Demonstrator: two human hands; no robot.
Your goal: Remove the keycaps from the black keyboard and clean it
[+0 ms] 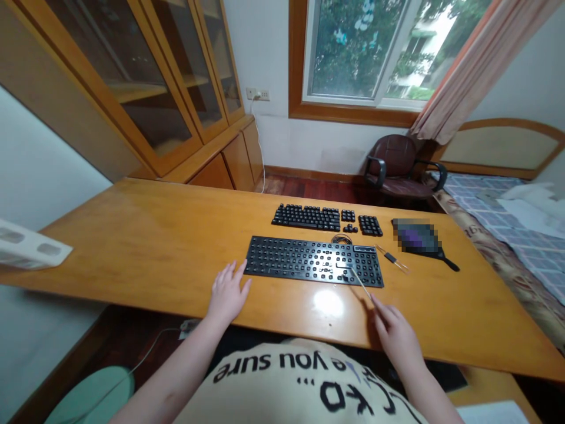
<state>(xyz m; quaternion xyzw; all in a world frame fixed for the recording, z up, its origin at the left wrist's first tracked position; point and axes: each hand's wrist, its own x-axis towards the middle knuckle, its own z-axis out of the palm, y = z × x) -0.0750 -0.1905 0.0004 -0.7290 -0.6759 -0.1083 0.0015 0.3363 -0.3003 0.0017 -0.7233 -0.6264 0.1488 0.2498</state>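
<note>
The keyboard base (282, 256), black and stripped of its keys, lies flat on the near part of the desk (154, 235), a little right of the middle. Glare covers part of its face.

The left hand (228, 292) lies palm down at the near left end of the base, fingers loosely spread and holding nothing. Its fingertips reach the base's left edge, but whether they press on it is hard to tell. The right hand (395, 330), near the desk's near edge, has its fingers closed in a pinch on one end of a thin pale stick (362, 285). The stick slants left and away, its far tip at the right part of the base; contact there is too small to make out.

Just beyond the base, the loose black keys (306, 217) sit in separate groups: a wide block on the left, two small groups beside it and another block on the right. A coiled black cable (341, 239) lies at the base's far edge. Right of the base is a small wire tool (391, 258) with a dark middle, and farther right a dark, blurred pouch-like thing (424, 247) with a strap.
</note>
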